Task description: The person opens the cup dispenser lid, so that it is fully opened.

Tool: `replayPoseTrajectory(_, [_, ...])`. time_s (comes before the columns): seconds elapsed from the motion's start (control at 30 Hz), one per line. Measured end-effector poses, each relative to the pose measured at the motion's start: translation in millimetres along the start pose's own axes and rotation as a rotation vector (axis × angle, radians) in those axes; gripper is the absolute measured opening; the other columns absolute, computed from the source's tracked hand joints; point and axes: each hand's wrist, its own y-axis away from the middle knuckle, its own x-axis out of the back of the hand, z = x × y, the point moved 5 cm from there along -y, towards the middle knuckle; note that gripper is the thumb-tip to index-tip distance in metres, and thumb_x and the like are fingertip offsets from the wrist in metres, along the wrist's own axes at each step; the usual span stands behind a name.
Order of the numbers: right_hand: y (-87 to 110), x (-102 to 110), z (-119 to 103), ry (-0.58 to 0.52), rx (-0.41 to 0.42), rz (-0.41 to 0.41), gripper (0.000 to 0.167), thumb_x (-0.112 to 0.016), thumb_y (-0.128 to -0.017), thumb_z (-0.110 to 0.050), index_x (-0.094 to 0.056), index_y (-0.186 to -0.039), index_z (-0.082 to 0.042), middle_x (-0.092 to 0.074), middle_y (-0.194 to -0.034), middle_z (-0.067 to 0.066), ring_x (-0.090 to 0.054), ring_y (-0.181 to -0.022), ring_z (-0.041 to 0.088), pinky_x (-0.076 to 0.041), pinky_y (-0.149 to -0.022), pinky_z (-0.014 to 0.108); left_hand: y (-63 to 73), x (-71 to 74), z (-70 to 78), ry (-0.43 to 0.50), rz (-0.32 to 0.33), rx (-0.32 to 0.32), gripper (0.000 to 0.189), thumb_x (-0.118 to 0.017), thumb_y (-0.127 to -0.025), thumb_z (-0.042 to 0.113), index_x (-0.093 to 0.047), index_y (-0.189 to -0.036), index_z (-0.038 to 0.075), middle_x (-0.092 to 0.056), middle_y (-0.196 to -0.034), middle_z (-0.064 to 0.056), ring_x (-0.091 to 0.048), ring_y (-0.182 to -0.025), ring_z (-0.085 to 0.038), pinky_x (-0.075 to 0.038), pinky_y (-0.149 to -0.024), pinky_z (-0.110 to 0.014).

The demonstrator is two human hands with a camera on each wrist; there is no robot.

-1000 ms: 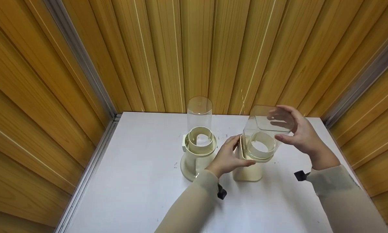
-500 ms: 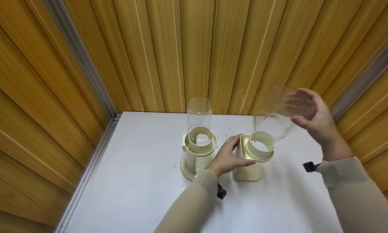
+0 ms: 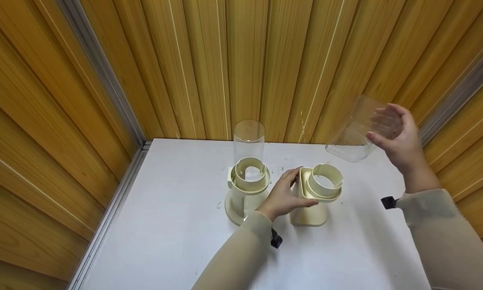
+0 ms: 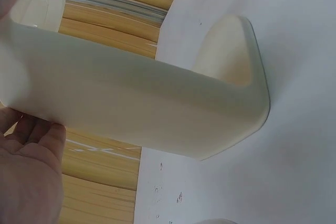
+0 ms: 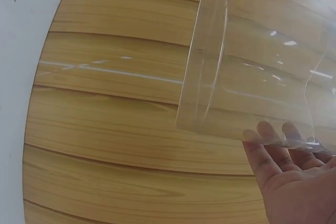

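A cream plastic dispenser stand [image 3: 309, 215] with a round collar on top stands upright on the white table. My left hand [image 3: 283, 195] grips its upper part, thumb at the front and fingers around the far side; the left wrist view shows the stand's tall back [image 4: 121, 93] and foot. Up and to the right, my right hand [image 3: 404, 141] holds a clear plastic container [image 3: 354, 129], tilted in the air apart from the stand. In the right wrist view its fingertips [image 5: 265, 132] press against the container's clear wall [image 5: 252, 66].
Left of my left hand stands a second cream dispenser [image 3: 249, 181] with a round base and a clear cylinder [image 3: 248, 141] on it. Wood-panelled walls [image 3: 201, 68] rise behind and at both sides of the white table [image 3: 156, 225].
My right hand has lifted the clear container off the stand's collar and moved it up and to the right. The left hand stays on the stand.
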Motion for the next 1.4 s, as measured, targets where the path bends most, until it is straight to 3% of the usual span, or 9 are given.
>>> replayPoseTrajectory(0.3, [-8.5,17.7,31.9,0.215,-0.162,0.069,0.089,-0.087,-0.096,-0.002,-0.031,-0.163,-0.018,-0.054,-0.147,-0.017,-0.055,-0.133,0.004,-0.053,-0.102,0.002,-1.0,-0.4,-2.3,-0.003,0.0,-0.003,0.111,-0.107,-0.076,0.029,-0.049,-0.171,0.017,-0.054,-0.168,0.004,-0.051,-0.161,-0.015,-0.041,-0.135,-0.025])
replayPoseTrajectory(0.47, [-10.4,27.3,44.6,0.408,-0.267,0.112,0.102,-0.089,-0.098,-0.022,-0.02,-0.174,-0.015,-0.041,-0.157,-0.019,-0.043,-0.147,0.011,-0.045,-0.106,0.003,-0.9,-0.6,-2.1,0.006,-0.004,-0.009,0.11,-0.107,-0.077,0.027,-0.05,-0.17,0.018,-0.054,-0.167,0.005,-0.051,-0.161,-0.014,-0.041,-0.135,-0.025])
replayPoseTrajectory(0.6, [-12.3,31.5,54.6,0.427,-0.308,0.13,0.106,-0.089,-0.099,-0.025,-0.017,-0.175,-0.012,-0.041,-0.163,-0.014,-0.04,-0.156,0.019,-0.044,-0.114,0.007,-0.9,-0.1,-1.6,0.012,-0.007,-0.016,0.11,-0.107,-0.076,0.026,-0.05,-0.17,0.017,-0.055,-0.166,0.006,-0.051,-0.16,-0.012,-0.04,-0.136,-0.024])
replayPoseTrajectory(0.77, [-12.8,33.3,68.6,0.436,-0.368,0.124,0.109,-0.087,-0.1,-0.031,-0.011,-0.176,-0.014,-0.033,-0.178,0.003,-0.036,-0.162,0.027,-0.043,-0.133,0.027,-1.4,0.0,-1.9,0.005,-0.005,-0.024,0.11,-0.107,-0.076,0.025,-0.05,-0.17,0.017,-0.057,-0.164,0.006,-0.052,-0.159,-0.011,-0.041,-0.135,-0.025])
replayPoseTrajectory(1.0, [-9.9,39.8,93.3,0.468,-0.452,0.129,0.111,-0.087,-0.1,-0.041,-0.009,-0.175,-0.016,-0.033,-0.179,-0.001,-0.037,-0.165,0.031,-0.047,-0.134,0.032,-1.9,-2.5,-3.1,0.003,-0.009,-0.021,0.111,-0.107,-0.076,0.025,-0.05,-0.17,0.017,-0.056,-0.166,0.007,-0.051,-0.16,-0.012,-0.041,-0.136,-0.026])
replayPoseTrajectory(1.2, [-10.6,43.4,112.0,0.457,-0.506,0.167,0.116,-0.087,-0.099,-0.045,-0.007,-0.176,-0.015,-0.024,-0.186,0.01,-0.033,-0.169,0.033,-0.039,-0.141,0.043,-2.6,-2.0,-3.6,-0.002,-0.008,-0.023,0.111,-0.107,-0.077,0.025,-0.049,-0.171,0.015,-0.055,-0.167,0.006,-0.052,-0.159,-0.012,-0.041,-0.135,-0.026])
replayPoseTrajectory(1.4, [-6.3,47.5,129.9,0.427,-0.571,0.21,0.121,-0.09,-0.096,-0.043,-0.004,-0.176,-0.014,-0.011,-0.189,0.014,-0.025,-0.171,0.033,-0.03,-0.145,0.044,-3.4,-1.5,-4.1,-0.012,-0.016,-0.037,0.111,-0.107,-0.077,0.027,-0.049,-0.171,0.016,-0.056,-0.166,0.006,-0.053,-0.158,-0.012,-0.042,-0.135,-0.027])
